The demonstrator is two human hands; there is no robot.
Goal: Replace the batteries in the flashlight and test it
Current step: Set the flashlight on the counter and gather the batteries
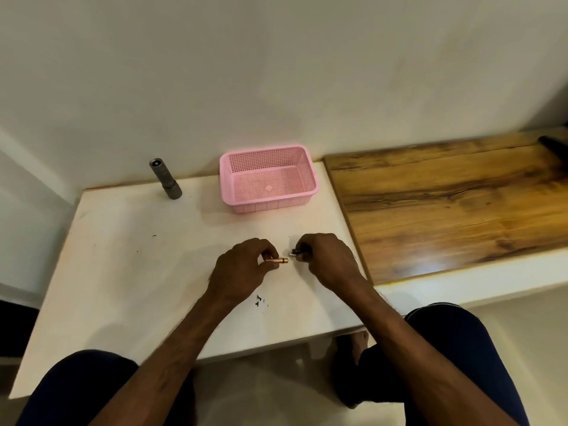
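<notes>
A grey flashlight (165, 179) stands upright at the back left of the white table (123, 256), far from both hands. My left hand (242, 265) pinches a copper-coloured battery (278, 261) that lies level, its tip pointing right. My right hand (325, 256) is closed on a small dark battery holder (295, 252), of which only the left end shows. Battery tip and holder are a short gap apart, just above the tabletop.
An empty pink mesh basket (267, 204) sits at the back middle of the table. A wooden board (455, 198) adjoins the table on the right. Small dark specks (260, 301) lie near the front edge. My knees are below the table.
</notes>
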